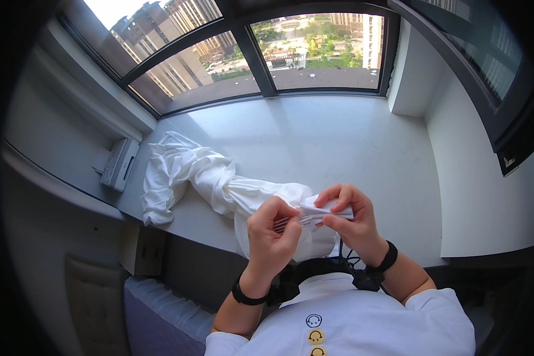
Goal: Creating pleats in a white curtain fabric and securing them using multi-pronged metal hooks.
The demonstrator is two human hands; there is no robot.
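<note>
A long white cloth [209, 175], bunched and twisted, lies along the near left part of the windowsill and runs up to my hands. My left hand [276, 231] is closed on several thin metal prongs or hooks, which stick out between its fingers. The fingers and thumb of my right hand [351, 213] pinch a folded, stiff white band [327, 209], its layers pressed flat. The prongs reach from my left fingers to the left end of that band. Part of the cloth hangs below my hands at the sill's near edge.
The broad pale windowsill [382, 151] lies before me under dark-framed windows [262, 58]. A white device [120, 164] stands at its left end by the wall. An open window sash [480, 66] juts in at the upper right. A purple bed cover [155, 316] is at the lower left.
</note>
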